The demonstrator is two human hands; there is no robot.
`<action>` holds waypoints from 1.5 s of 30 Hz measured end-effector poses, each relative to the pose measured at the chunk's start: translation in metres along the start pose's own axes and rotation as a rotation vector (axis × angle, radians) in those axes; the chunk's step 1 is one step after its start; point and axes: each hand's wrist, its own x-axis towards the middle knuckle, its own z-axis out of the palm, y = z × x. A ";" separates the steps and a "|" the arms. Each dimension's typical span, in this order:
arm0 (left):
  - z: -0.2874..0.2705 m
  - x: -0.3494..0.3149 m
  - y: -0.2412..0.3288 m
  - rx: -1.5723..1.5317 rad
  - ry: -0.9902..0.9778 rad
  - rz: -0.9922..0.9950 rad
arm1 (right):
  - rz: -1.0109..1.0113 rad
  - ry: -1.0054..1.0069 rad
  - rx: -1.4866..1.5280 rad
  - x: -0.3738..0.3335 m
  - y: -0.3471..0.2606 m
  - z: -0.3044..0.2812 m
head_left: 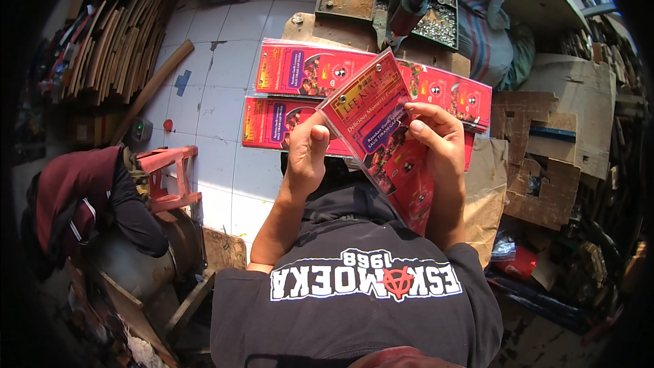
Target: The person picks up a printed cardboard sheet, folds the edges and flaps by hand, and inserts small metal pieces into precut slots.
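Note:
A red printed placard (381, 119) in a clear plastic cover is tilted in front of me, with a metal eyelet at its upper left corner. My right hand (439, 140) pinches its right edge, thumb on the front. My left hand (306, 153) is closed at the left edge with the thumb raised; its other fingers are partly hidden. Beneath the held piece lie stacks of similar red placards: a far left stack (283, 68), a right stack (470, 99) and a nearer stack (262, 123).
A hand press (409, 17) stands beyond the stacks, between a compartment tray (347, 0) and a tray of small metal rings (436, 27). Cardboard (535, 157) lies at right. A red plastic stool (174, 177) and a dark red jacket (82, 187) are at left.

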 end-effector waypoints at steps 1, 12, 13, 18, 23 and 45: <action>0.002 0.000 0.001 -0.046 -0.027 0.078 | 0.023 -0.042 0.073 0.005 0.001 -0.004; 0.004 0.047 0.069 0.733 -0.288 0.581 | 0.535 -0.525 0.585 0.023 0.037 0.008; 0.005 0.047 0.073 0.727 -0.297 0.543 | 0.562 -0.540 0.621 0.021 0.042 0.011; 0.013 0.043 0.081 0.710 -0.277 0.425 | 0.455 -0.429 0.470 0.015 0.017 0.021; 0.019 0.041 0.078 0.643 -0.116 0.266 | 0.165 -0.331 0.213 0.031 -0.010 -0.022; 0.038 0.035 0.093 0.810 0.075 0.229 | -0.877 0.168 -0.723 0.008 -0.039 0.071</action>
